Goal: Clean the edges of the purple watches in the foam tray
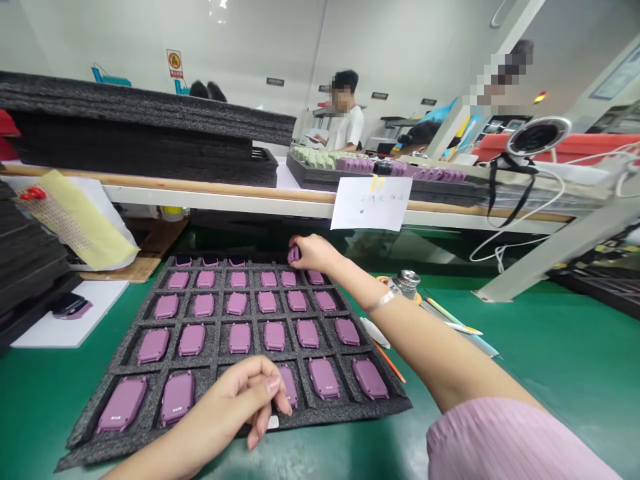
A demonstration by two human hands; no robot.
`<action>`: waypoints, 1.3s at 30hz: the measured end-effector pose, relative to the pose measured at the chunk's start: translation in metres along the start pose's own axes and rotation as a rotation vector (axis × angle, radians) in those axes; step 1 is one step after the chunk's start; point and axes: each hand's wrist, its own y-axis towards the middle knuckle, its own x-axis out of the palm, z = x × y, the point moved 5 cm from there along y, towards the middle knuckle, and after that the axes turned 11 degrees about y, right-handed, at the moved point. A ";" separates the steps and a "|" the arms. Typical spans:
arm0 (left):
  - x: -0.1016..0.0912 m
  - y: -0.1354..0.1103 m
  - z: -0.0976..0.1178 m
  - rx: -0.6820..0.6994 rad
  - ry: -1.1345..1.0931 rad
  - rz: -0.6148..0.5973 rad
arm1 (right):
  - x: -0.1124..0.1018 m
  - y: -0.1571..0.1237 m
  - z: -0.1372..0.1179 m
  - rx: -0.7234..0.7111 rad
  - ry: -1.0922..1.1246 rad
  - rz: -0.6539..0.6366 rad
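We judged progress unclear: three rear cases (210,262) lay dark-face-up, most cases (267,302) purple-up; right hand (316,255) pinched another case (293,254), left hand (255,393) loosely curled, seemingly empty.

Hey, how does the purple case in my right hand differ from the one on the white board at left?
Your right hand grips the purple case, while the other case lies on the white board with no hand on it. What shows of the purple case is mainly purple; the other case lies dark face up, purple showing at its edge. Both have purple parts.
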 end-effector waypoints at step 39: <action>-0.012 -0.003 0.008 0.085 -0.103 0.176 | 0.063 -0.147 -0.106 -0.666 1.012 0.145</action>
